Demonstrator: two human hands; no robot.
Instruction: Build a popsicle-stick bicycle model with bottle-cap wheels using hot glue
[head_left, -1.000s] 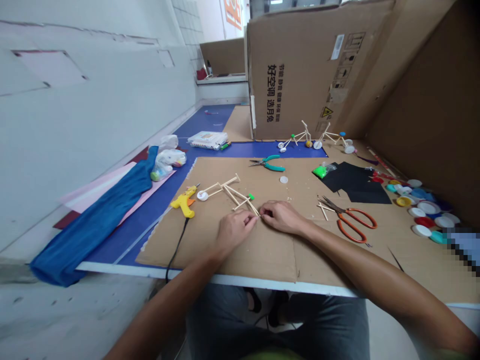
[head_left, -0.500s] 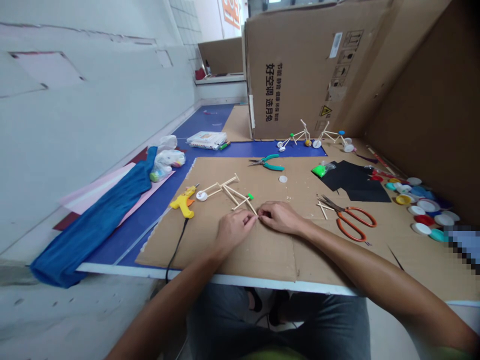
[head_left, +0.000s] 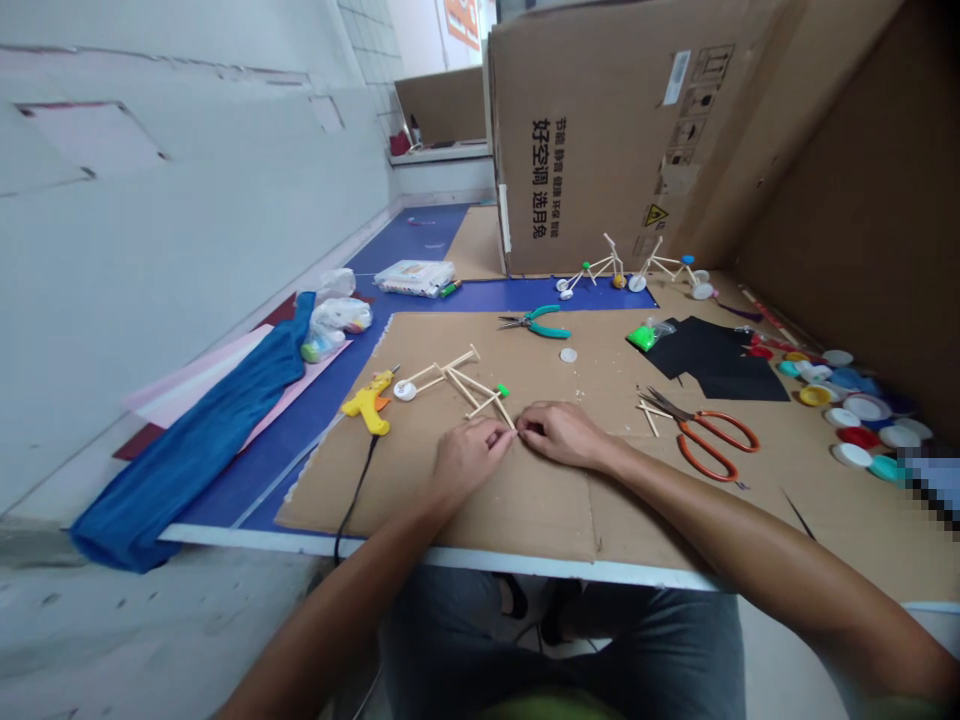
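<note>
A small bicycle model [head_left: 472, 378] made of thin wooden sticks lies on the cardboard sheet. It has a white cap wheel [head_left: 405, 391] at its left end and a green piece [head_left: 502, 390] near its right end. My left hand [head_left: 471, 458] is closed, with thumb and forefinger pinched at the model's lower right stick end. Facing it, my right hand [head_left: 561, 433] is also closed, its fingertips pressed together beside the same stick end. Whatever lies between the right fingertips is too small to make out.
Left of the model rests a yellow glue gun [head_left: 367, 402]. Teal pliers [head_left: 536, 322] lie beyond it. Orange-handled scissors [head_left: 705, 437] and cut sticks [head_left: 649, 418] lie right. Bottle caps [head_left: 862, 408] cluster far right. Two finished stick models [head_left: 600, 268] stand before a large carton [head_left: 600, 120].
The camera view has shifted slightly. Both hands and the bicycle model keep the same places on the cardboard, with no visible change in grip.
</note>
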